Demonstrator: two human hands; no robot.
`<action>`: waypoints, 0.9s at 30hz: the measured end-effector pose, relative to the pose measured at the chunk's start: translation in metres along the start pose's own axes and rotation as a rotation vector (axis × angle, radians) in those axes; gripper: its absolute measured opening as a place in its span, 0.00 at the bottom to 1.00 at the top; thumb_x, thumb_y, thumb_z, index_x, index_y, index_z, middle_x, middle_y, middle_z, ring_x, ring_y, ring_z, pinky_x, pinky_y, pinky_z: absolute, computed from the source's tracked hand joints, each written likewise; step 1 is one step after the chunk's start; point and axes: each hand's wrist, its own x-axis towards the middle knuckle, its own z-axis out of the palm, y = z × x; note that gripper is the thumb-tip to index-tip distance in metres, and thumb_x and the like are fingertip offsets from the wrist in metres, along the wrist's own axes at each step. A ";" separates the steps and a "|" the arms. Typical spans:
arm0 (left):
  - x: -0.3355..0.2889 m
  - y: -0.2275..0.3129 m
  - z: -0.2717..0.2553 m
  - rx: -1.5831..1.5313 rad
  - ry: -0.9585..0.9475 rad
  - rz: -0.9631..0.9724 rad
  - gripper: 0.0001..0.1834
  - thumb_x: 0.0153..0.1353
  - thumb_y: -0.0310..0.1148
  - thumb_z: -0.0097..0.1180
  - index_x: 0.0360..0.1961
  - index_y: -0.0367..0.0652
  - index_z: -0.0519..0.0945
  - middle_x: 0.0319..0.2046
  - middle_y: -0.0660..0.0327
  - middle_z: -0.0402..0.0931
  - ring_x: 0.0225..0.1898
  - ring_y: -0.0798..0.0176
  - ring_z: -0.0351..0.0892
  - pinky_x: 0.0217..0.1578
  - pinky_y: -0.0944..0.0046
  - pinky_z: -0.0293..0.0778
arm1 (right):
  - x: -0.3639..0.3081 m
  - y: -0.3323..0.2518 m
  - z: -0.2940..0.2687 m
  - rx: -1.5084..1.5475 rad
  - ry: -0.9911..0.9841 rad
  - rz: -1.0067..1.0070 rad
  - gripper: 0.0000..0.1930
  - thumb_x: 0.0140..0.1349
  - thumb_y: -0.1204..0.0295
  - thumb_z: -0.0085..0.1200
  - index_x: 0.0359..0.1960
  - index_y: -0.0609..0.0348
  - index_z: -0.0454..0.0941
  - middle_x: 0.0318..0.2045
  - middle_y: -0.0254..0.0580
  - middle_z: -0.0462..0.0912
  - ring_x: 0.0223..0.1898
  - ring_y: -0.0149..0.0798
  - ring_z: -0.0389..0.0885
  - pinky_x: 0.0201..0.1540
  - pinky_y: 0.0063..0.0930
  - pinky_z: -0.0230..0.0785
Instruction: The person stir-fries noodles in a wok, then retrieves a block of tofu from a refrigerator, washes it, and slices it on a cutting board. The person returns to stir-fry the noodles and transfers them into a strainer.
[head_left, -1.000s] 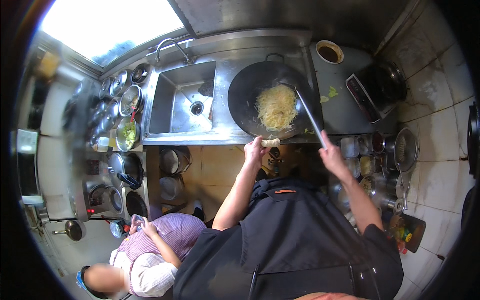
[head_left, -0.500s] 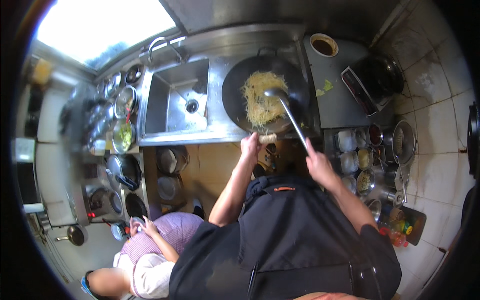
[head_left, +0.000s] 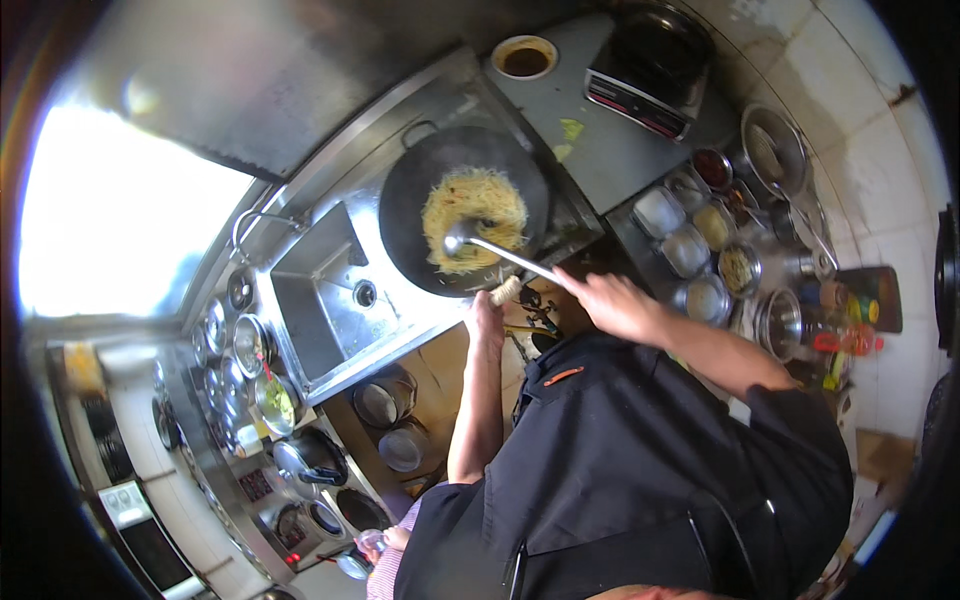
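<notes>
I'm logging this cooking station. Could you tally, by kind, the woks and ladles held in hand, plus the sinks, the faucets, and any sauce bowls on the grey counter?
Wok: 1, in the left hand's grip
Ladle: 1, in the right hand's grip
Sink: 1
Faucet: 1
Sauce bowl: 1
Total: 5
</notes>
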 end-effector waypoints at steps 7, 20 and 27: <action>0.009 -0.007 -0.006 -0.051 0.131 -0.031 0.12 0.70 0.31 0.57 0.49 0.35 0.80 0.45 0.53 0.82 0.44 0.55 0.85 0.39 0.58 0.86 | -0.007 -0.006 0.006 0.002 -0.174 0.167 0.41 0.69 0.78 0.47 0.83 0.50 0.45 0.37 0.57 0.82 0.32 0.54 0.86 0.39 0.51 0.83; 0.053 -0.116 -0.082 0.330 -0.312 -0.348 0.30 0.70 0.27 0.61 0.71 0.31 0.69 0.52 0.51 0.81 0.45 0.61 0.85 0.42 0.65 0.81 | 0.009 0.008 0.008 0.164 0.112 0.151 0.35 0.74 0.74 0.50 0.81 0.49 0.53 0.38 0.61 0.84 0.33 0.54 0.87 0.34 0.48 0.82; 0.103 -0.199 -0.055 0.243 -0.249 -0.274 0.16 0.73 0.35 0.55 0.55 0.36 0.80 0.38 0.55 0.84 0.30 0.62 0.82 0.29 0.61 0.79 | -0.016 -0.010 -0.023 0.559 0.404 0.105 0.37 0.71 0.73 0.57 0.80 0.50 0.59 0.28 0.49 0.83 0.19 0.35 0.76 0.26 0.33 0.74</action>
